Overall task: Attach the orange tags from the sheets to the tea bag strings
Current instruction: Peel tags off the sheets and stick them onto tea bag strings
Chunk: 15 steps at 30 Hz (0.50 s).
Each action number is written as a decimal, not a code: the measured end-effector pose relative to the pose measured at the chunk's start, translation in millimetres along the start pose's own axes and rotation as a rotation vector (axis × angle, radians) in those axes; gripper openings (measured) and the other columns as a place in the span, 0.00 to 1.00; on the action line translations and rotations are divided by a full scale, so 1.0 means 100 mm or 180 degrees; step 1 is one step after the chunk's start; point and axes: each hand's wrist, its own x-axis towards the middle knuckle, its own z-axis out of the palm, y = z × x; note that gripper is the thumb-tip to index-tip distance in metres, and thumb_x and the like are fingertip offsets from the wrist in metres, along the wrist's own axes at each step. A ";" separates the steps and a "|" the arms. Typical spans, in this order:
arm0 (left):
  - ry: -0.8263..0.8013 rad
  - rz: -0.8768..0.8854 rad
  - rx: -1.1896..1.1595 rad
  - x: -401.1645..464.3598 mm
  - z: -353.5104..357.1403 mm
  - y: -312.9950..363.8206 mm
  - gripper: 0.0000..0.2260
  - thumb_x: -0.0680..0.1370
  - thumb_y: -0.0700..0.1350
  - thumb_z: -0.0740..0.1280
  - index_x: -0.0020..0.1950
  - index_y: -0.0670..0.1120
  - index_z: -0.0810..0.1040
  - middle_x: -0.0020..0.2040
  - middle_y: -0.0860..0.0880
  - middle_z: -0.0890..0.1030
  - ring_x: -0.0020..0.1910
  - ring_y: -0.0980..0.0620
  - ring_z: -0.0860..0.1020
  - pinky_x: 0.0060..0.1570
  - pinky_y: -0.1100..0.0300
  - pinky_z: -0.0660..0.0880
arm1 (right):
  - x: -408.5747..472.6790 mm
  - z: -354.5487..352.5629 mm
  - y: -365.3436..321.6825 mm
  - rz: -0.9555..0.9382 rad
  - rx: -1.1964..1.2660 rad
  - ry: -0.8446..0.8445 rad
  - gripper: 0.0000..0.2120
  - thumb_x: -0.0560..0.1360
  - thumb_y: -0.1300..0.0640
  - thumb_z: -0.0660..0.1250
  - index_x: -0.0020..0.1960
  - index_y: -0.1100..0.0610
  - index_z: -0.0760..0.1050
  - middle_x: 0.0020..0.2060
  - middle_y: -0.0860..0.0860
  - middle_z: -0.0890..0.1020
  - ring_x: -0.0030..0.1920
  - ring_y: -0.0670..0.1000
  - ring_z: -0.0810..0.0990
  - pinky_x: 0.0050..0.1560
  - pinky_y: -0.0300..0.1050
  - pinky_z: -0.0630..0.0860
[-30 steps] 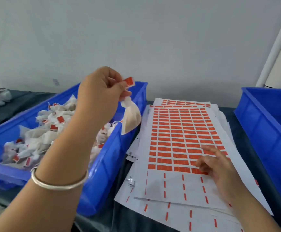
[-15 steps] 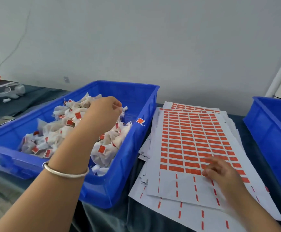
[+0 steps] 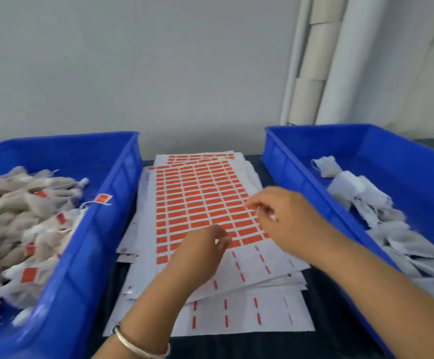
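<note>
Sheets (image 3: 205, 203) at centre, orange tags (image 3: 197, 200) covering them | untagged tea bags (image 3: 361, 200) in 3 o'clock bin (image 3: 301, 141) | left hand (image 3: 200, 251), right hand (image 3: 285, 218) above sheet, grasp blurred, cannot tell | tags likely light, flimsy: peel by corner.

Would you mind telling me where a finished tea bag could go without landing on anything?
The left bin has bare floor along its far wall, behind the tagged tea bags. The right bin is bare at its far-left corner. Both hands crowd the tag sheets between the bins.
</note>
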 end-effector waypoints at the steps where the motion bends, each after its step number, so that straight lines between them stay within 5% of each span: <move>1: -0.0127 -0.0020 -0.0020 0.05 0.14 -0.01 0.13 0.78 0.55 0.61 0.62 0.56 0.74 0.61 0.57 0.77 0.51 0.57 0.77 0.48 0.66 0.71 | -0.01 -0.20 0.03 0.0044 -0.0068 0.0115 0.11 0.78 0.60 0.61 0.55 0.50 0.79 0.45 0.40 0.77 0.44 0.36 0.75 0.48 0.29 0.71; 3: -0.0307 -0.0123 -0.0209 0.13 0.37 -0.01 0.14 0.78 0.56 0.62 0.63 0.57 0.73 0.63 0.57 0.75 0.58 0.52 0.76 0.59 0.57 0.72 | 0.01 -0.59 0.19 0.0315 -0.0262 0.0228 0.15 0.77 0.64 0.59 0.51 0.46 0.79 0.39 0.36 0.74 0.44 0.34 0.75 0.45 0.24 0.68; 6: 0.0009 -0.0200 0.0058 0.22 0.60 0.00 0.14 0.79 0.56 0.59 0.63 0.56 0.72 0.68 0.57 0.71 0.67 0.52 0.69 0.72 0.43 0.54 | 0.10 -1.03 0.70 0.1103 -0.0675 0.0057 0.20 0.75 0.70 0.56 0.50 0.49 0.79 0.45 0.42 0.79 0.51 0.45 0.76 0.45 0.34 0.67; 8: 0.0365 -0.0100 0.0530 0.24 0.69 -0.03 0.16 0.79 0.57 0.56 0.66 0.57 0.70 0.71 0.59 0.67 0.71 0.55 0.63 0.72 0.45 0.45 | 0.13 -1.21 1.12 0.1581 -0.1033 -0.0043 0.19 0.76 0.70 0.56 0.56 0.54 0.79 0.54 0.51 0.80 0.54 0.51 0.76 0.48 0.41 0.68; 11: 0.0475 -0.0041 0.0639 0.25 0.75 -0.08 0.17 0.79 0.58 0.55 0.67 0.58 0.69 0.71 0.60 0.66 0.72 0.57 0.62 0.73 0.48 0.45 | 0.16 -1.30 1.68 0.2164 -0.1119 -0.0065 0.17 0.76 0.70 0.59 0.61 0.59 0.77 0.62 0.55 0.77 0.59 0.55 0.75 0.52 0.43 0.71; 15: 0.0508 -0.0100 0.0627 0.27 0.77 -0.11 0.17 0.79 0.59 0.56 0.66 0.59 0.70 0.71 0.61 0.66 0.71 0.58 0.62 0.74 0.50 0.48 | 0.25 -1.14 2.06 0.2560 -0.0509 -0.0088 0.15 0.76 0.66 0.62 0.61 0.58 0.71 0.55 0.58 0.76 0.43 0.53 0.79 0.39 0.44 0.75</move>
